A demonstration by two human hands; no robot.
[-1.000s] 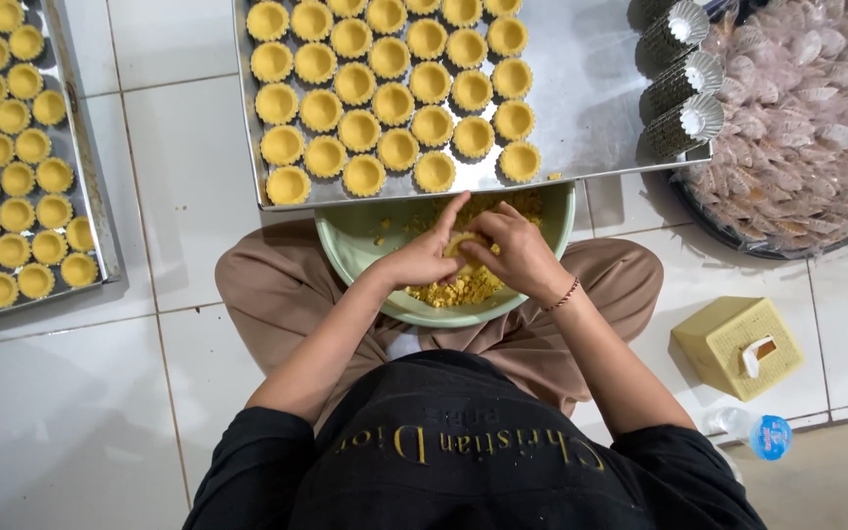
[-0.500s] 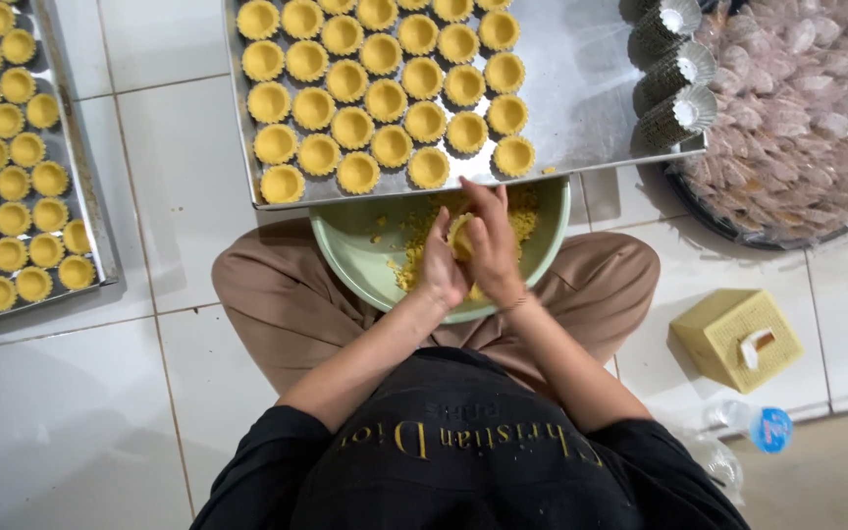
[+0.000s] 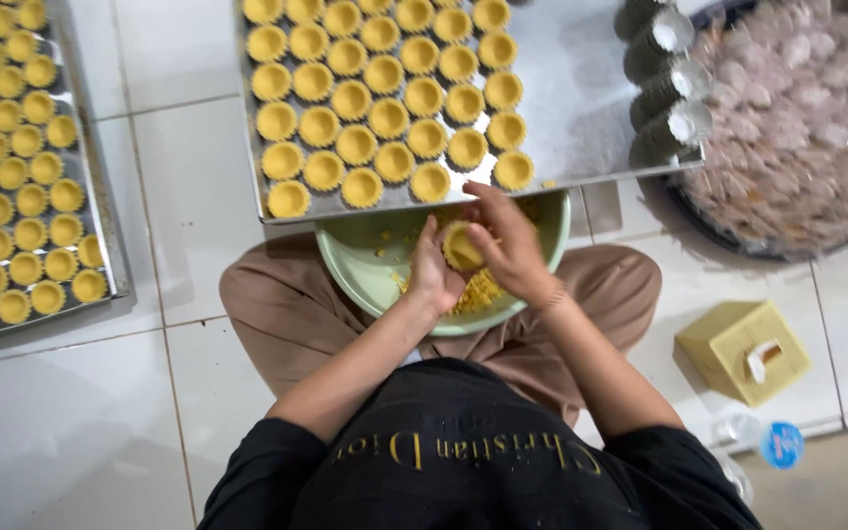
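Left hand (image 3: 431, 280): palm up over the green bowl (image 3: 355, 270), fingers cupped under a small tart shell (image 3: 462, 245)
Right hand (image 3: 507, 245): arched over the shell from above, fingertips pressing on its rim; the two hands meet around it
Tart shell: pale yellow, held between both hands, just above the bowl and just below the near edge of the metal tray (image 3: 591, 108)
Bowl: one, resting on the person's lap, with a heap of yellow dough (image 3: 478, 291) and a few crumbs inside
Metal tray: five rows of shells (image 3: 375, 98) in view; the nearest row counts six, the top row is partly cut off
Second tray (image 3: 100, 221): on the tiles at far left, packed with more shells, too many cut off to count
Tin moulds (image 3: 674, 88): three stacks lying on their sides on the tray's right end
Dark basin (image 3: 709, 221): holds a mound of pale pinkish pieces
Yellow box (image 3: 743, 350): square plastic weave with a slot on top, on the floor at right
Bottle (image 3: 763, 440): clear, blue cap, lying beside the box
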